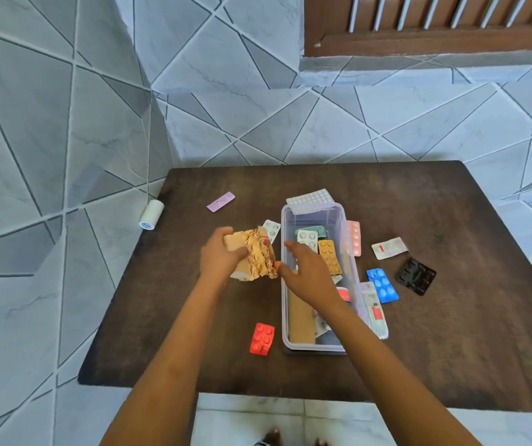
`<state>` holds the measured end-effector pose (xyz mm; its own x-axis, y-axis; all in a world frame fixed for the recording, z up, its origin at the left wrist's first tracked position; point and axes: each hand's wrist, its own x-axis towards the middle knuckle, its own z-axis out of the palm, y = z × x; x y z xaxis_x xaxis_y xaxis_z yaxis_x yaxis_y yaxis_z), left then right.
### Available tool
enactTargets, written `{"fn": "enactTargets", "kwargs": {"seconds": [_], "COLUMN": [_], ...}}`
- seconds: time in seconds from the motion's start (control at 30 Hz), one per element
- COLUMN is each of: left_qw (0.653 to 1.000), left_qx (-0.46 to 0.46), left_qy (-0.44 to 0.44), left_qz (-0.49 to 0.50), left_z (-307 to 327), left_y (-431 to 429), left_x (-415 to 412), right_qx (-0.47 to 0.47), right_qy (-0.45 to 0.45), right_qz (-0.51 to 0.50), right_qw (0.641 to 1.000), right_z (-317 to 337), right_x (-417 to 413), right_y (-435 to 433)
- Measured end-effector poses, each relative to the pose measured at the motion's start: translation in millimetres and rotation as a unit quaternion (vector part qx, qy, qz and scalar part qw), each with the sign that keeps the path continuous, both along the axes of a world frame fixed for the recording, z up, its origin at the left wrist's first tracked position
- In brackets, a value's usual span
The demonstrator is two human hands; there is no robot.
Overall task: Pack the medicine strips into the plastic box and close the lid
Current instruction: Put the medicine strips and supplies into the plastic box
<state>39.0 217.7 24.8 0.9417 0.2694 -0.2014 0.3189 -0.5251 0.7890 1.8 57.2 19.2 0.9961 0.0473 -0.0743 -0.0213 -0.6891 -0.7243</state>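
Note:
A clear plastic box point(317, 211) stands open in the middle of the dark table, holding several medicine strips, among them an orange strip point(330, 256) and a white one point(307, 239). My left hand point(222, 257) grips a bunch of crumpled gold foil strips point(258, 254) just left of the box. My right hand point(306, 273) hovers over the box's left rim, fingers spread, its thumb touching the gold strips. Loose strips lie around: red point(262, 338), blue point(382, 285), black point(416, 276), pink point(354, 237), purple point(220, 201). I see no lid.
A dotted white strip point(311, 201) leans on the box's far rim. A white sachet point(389, 248) and a long white-red strip point(375, 312) lie right of the box. A white tape roll point(151, 214) sits on the floor off the table's left edge point(123, 278). Tiled walls surround.

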Motion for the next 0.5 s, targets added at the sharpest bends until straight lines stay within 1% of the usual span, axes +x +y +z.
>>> {"fn": "enactTargets", "kwargs": {"seconds": [0.03, 0.07, 0.1, 0.17, 0.2, 0.23, 0.33, 0.4, 0.43, 0.5], "left_qw": [1.0, 0.999, 0.998, 0.996, 0.995, 0.993, 0.984, 0.981, 0.982, 0.987], "left_qx": [-0.005, -0.006, -0.007, -0.018, -0.029, -0.043, -0.069, -0.049, -0.029, -0.005], "left_qy": [-0.019, -0.031, -0.038, -0.039, -0.033, -0.022, 0.027, 0.041, 0.034, 0.016], "left_qz": [-0.019, -0.038, -0.053, -0.073, -0.088, -0.104, -0.161, -0.182, -0.182, -0.161], "left_z": [9.6, 16.9, 22.8, 28.4, 29.0, 27.7, 21.0, 18.1, 17.7, 19.7], "left_y": [2.0, 2.2, 1.7, -3.1, -8.5, -14.0, -40.6, -57.9, -65.1, -72.9], "left_x": [0.7, 1.4, 2.6, 5.6, 7.8, 9.2, 14.1, 18.1, 21.5, 28.2], "right_qx": [0.033, 0.086, 0.153, 0.28, 0.306, 0.303, 0.248, 0.19, 0.15, 0.072], "right_qy": [0.03, 0.064, 0.098, 0.153, 0.163, 0.163, 0.139, 0.103, 0.085, 0.062], "right_qz": [-0.022, -0.05, -0.074, -0.099, -0.103, -0.106, -0.146, -0.191, -0.211, -0.219], "right_qw": [0.999, 0.993, 0.981, 0.942, 0.932, 0.933, 0.948, 0.957, 0.962, 0.971], "right_z": [5.4, 9.6, 13.6, 20.2, 22.2, 23.2, 20.6, 14.5, 12.1, 9.0], "right_x": [4.9, 10.1, 14.7, 19.6, 20.6, 20.5, 22.7, 28.1, 31.6, 38.5], "right_y": [7.5, 10.6, 10.7, 2.4, -5.2, -12.5, -39.2, -59.4, -69.8, -84.0]}}
